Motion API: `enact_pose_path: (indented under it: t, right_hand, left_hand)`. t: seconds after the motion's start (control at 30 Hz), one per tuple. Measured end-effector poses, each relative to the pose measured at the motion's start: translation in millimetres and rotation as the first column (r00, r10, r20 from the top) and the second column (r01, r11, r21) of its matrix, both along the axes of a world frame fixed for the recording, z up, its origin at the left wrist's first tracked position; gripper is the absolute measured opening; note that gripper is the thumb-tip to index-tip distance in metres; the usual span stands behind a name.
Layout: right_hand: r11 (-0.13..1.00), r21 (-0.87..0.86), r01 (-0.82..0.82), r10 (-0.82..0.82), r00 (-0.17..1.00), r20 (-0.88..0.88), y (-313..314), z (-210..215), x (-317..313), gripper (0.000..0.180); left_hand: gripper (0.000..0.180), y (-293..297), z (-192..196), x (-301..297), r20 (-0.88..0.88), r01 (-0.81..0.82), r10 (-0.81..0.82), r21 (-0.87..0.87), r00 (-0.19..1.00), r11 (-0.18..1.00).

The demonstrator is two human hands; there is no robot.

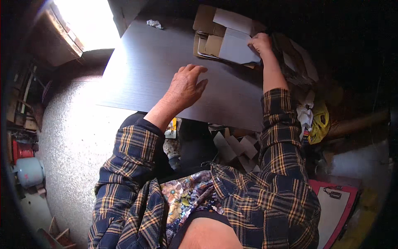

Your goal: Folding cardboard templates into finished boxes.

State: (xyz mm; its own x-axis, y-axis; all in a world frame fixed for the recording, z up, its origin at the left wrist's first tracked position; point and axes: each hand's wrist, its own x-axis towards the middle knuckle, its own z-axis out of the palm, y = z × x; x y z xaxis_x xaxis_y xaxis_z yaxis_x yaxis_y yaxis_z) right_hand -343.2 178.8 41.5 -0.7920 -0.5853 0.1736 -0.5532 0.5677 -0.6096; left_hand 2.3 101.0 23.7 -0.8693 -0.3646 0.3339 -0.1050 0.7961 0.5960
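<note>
On the far right part of the grey table (pixel 145 70) lies a stack of flattened cardboard boxes (pixel 213 45), brown and pale grey with folded flaps. My right hand (pixel 261 42) reaches out to the stack's right side. Its bent fingers close on the edge of a pale grey cardboard sheet (pixel 238 46); the fingertips are partly hidden. My left hand (pixel 185 87) hovers over the near part of the table, its thumb apart from the curved fingers and nothing between them.
A crumpled white scrap (pixel 155 24) lies at the table's far left. Below the table are several pale cardboard pieces (pixel 238 145). White and yellow plastic bags (pixel 319 124) hang at the right. A pink-edged board with a clip (pixel 333 203) stands lower right.
</note>
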Motion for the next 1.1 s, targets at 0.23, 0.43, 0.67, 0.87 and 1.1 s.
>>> enact_pose_path:
  t: [0.23, 0.43, 0.67, 0.87, 1.1]
  right_hand:
    - [0.938, -0.307, -0.158, 0.053, 0.945, -0.323, 13, 16, 108, 0.015]
    - [0.900, -0.394, -0.185, 0.126, 0.977, -0.173, -4, -15, 191, 0.014]
    - [0.817, -0.487, -0.309, 0.208, 0.945, -0.251, -15, -9, 254, 0.015]
    - [0.696, -0.643, -0.319, 0.258, 0.947, -0.191, -1, -8, 259, 0.037]
    - [0.623, -0.689, -0.369, 0.398, 0.908, -0.127, 0, -22, 253, 0.064]
  left_hand:
    - [0.039, -22, 0, -9, -0.093, -0.059, 0.106, 0.404, 0.990, 0.913]
    - [0.044, -51, 9, -10, -0.124, -0.045, 0.387, 0.916, 0.914, 0.399]
    - [0.047, -79, -9, 10, -0.393, 0.269, 0.462, 0.911, 0.795, 0.313]
    - [0.041, -86, -6, 6, -0.425, 0.439, 0.549, 0.891, 0.720, 0.113]
    - [0.045, -84, -4, 9, -0.372, 0.431, 0.505, 0.902, 0.779, 0.000]
